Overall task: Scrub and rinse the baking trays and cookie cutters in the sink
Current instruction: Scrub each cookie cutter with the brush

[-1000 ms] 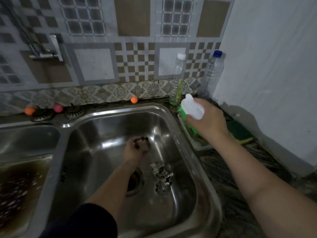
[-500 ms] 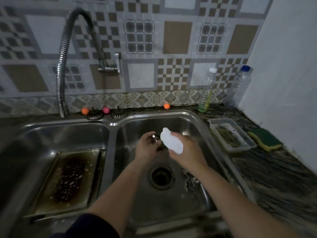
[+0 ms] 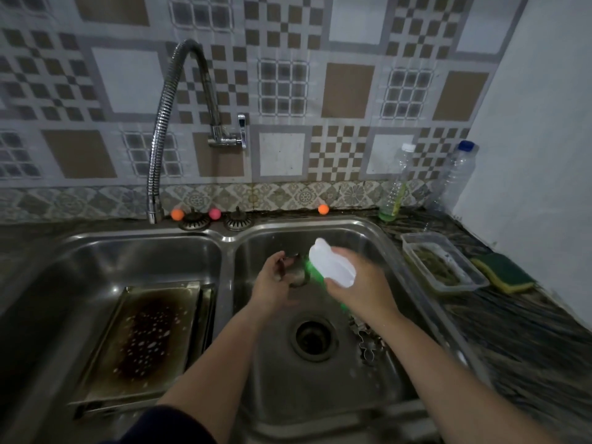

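Gripped one cookie cutter (image 3: 296, 274) in left hand (image 3: 272, 283), one white brush (image 3: 333, 265) in right hand (image 3: 358, 283), touching. Two blurred cutters (image 3: 368, 342) under right forearm. One burnt tray (image 3: 144, 341) left of left hand.

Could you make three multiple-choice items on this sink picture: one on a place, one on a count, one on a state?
1. Where does the baking tray lie?
A. left basin
B. right basin
C. counter

2. How many small balls stand behind the sink?
A. one
B. three
C. five

3. What does the left hand do?
A. hangs empty
B. holds a cookie cutter
C. turns the tap

Key: 1 A, the burnt tray fills the left basin. 2 B, two orange, one pink. 3 B, its fingers close on the metal cutter while the right hand brings a white-handled brush.
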The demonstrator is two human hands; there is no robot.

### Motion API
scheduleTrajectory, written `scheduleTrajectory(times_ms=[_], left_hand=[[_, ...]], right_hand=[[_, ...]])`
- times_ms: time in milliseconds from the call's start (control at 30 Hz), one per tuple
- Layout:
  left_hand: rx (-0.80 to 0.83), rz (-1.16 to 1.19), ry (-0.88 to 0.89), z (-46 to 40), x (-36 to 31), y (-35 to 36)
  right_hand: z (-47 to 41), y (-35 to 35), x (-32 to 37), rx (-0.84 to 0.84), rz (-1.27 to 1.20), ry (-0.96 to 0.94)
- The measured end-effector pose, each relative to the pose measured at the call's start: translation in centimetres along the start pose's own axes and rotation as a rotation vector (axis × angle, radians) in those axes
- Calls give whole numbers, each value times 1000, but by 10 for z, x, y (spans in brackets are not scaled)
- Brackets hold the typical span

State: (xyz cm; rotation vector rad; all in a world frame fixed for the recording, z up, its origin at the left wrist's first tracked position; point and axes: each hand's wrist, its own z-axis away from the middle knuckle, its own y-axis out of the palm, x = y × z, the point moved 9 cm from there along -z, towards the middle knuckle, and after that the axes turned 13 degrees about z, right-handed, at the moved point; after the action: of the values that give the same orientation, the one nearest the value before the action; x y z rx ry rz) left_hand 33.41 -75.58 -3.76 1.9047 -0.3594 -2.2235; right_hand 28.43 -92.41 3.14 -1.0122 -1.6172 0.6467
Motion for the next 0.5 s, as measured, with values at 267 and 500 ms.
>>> scheduleTrajectory(times_ms=[267, 500], left_hand=[[-82, 176, 5, -6, -1, -8], [32, 266, -109, 2, 4, 26]], right_hand=[[0, 2, -9, 52, -144, 85], [-15, 2, -37, 17, -620, 344]])
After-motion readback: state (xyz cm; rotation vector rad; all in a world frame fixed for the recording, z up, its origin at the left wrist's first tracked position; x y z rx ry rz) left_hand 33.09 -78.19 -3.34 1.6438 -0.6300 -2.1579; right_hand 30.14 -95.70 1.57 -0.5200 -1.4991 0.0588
